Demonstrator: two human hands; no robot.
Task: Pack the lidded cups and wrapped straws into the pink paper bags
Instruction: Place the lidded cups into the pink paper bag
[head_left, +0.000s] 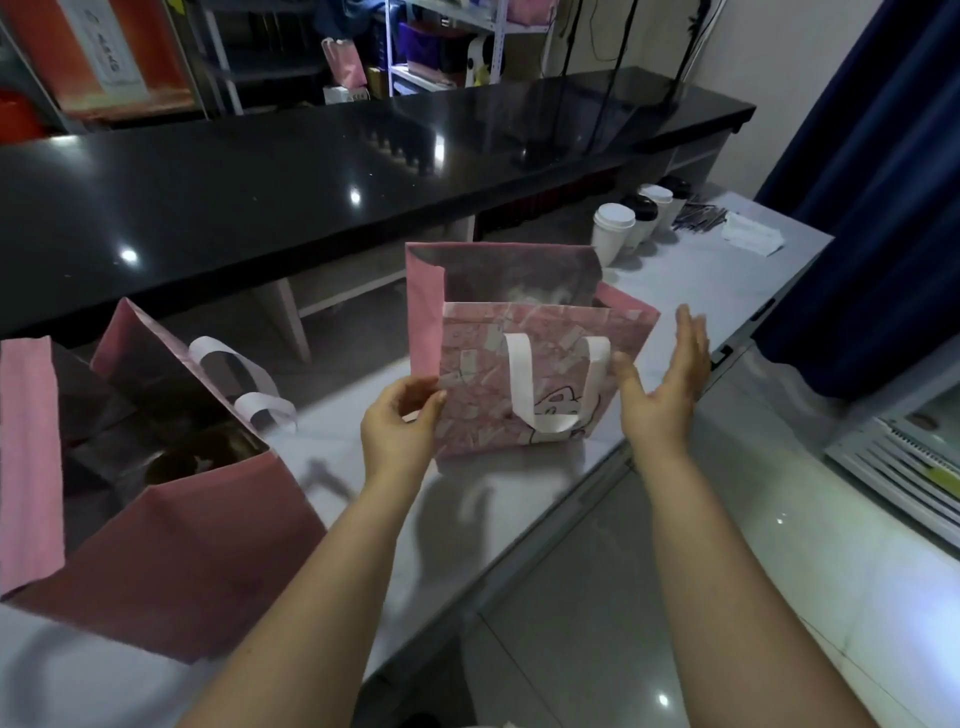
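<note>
Beyond the pink bag (519, 374), lidded cups (613, 234), wrapped straws (698, 216).

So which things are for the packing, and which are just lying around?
For the job:
held bag
left bag
cups
straws

Just lying about:
white packet
black counter
shelves
curtain

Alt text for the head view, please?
The left hand pinches the near left edge of an upright, open patterned pink paper bag, the right hand open beside its right side. A second pink bag stands open at left; lidded cups and wrapped straws sit far right on the table.
</note>
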